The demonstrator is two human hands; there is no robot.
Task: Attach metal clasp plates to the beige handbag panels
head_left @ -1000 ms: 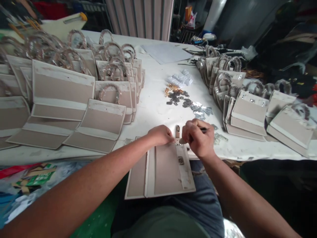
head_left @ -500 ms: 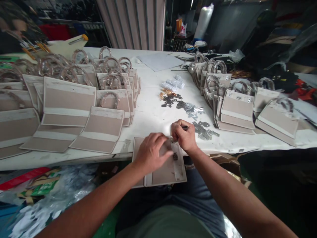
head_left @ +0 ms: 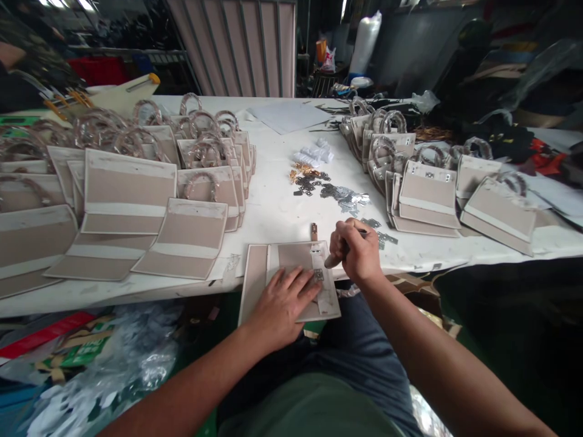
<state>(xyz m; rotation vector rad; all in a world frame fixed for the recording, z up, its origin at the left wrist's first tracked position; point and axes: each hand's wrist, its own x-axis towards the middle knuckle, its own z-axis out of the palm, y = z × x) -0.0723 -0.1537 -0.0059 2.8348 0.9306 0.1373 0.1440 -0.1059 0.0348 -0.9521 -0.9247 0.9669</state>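
Observation:
A beige handbag panel (head_left: 257, 276) with pale edging lies across the table's front edge, above my lap. My left hand (head_left: 283, 306) rests flat on it, fingers spread, holding nothing. A small metal plate (head_left: 319, 275) sits on the pale strip beside my fingertips. At the panel's far edge a gold-coloured clasp piece (head_left: 314, 230) sticks out. My right hand (head_left: 356, 247), just right of the panel, is closed around a dark, slim tool (head_left: 363, 232); only its end shows, so its kind is unclear. A plastic-wrapped handle (head_left: 348, 292) shows under the panel's right side.
Handbags with wrapped handles (head_left: 195, 218) crowd the left of the white table (head_left: 268, 200); more bags (head_left: 428, 188) stand at right. Between them lie dark metal plates (head_left: 310, 184), silvery plates (head_left: 348, 197), gold fittings (head_left: 300, 171) and small white pieces (head_left: 314, 153). Plastic scraps (head_left: 146, 346) lie below left.
My left hand has gone from hovering, half curled, to lying flat on the panel. My right hand has moved right, off the panel's far edge, uncovering the gold-coloured clasp piece.

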